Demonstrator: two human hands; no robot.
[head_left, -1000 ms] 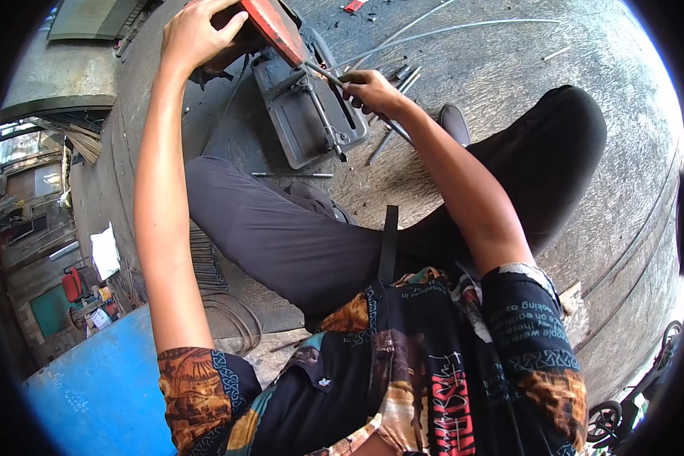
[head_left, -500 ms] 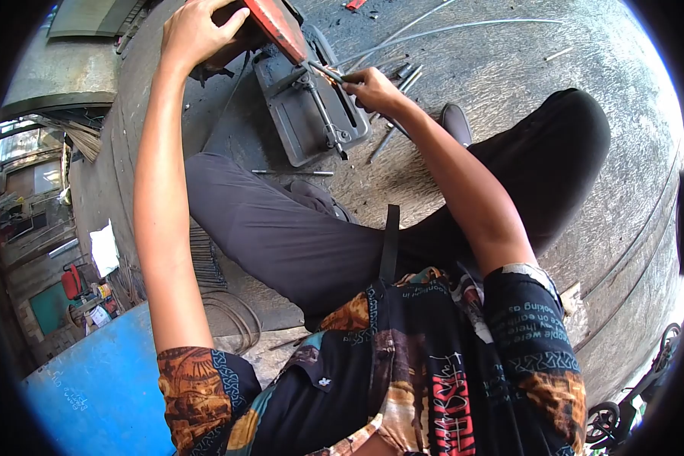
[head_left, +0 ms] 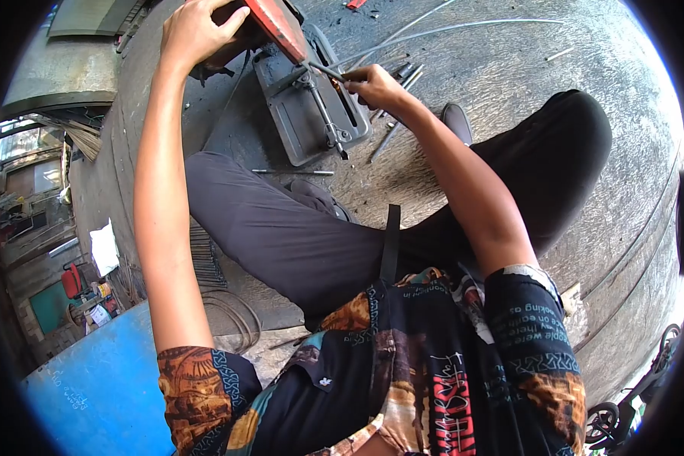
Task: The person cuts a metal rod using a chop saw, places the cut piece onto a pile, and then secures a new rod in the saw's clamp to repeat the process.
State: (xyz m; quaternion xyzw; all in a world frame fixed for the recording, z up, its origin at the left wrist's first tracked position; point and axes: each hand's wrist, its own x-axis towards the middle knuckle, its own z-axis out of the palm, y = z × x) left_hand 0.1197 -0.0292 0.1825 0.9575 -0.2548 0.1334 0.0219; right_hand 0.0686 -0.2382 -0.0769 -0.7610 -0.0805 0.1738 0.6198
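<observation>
A cut-off saw with a grey base (head_left: 292,125) and a red blade guard (head_left: 277,29) sits on the floor in front of me. My left hand (head_left: 194,32) grips the dark upper part of the saw, its thumb by the guard; some fingers are cut off by the frame's top edge. My right hand (head_left: 374,85) is closed on a thin metal rod (head_left: 325,70), whose far end meets the lower end of the guard. A small orange glow shows beside the rod, near my fingers. The blade's cutting edge is hidden.
Long thin rods (head_left: 463,29) and shorter rod pieces (head_left: 387,140) lie right of the saw. Another short rod (head_left: 292,172) lies by my foot. My bent legs (head_left: 281,220) flank the work. A blue panel (head_left: 102,387) and coiled wire (head_left: 232,323) are at lower left.
My right hand has shifted very slightly, and the length of rod trailing behind it no longer shows. The orange glow has moved slightly lower. My left hand and the saw look the same.
</observation>
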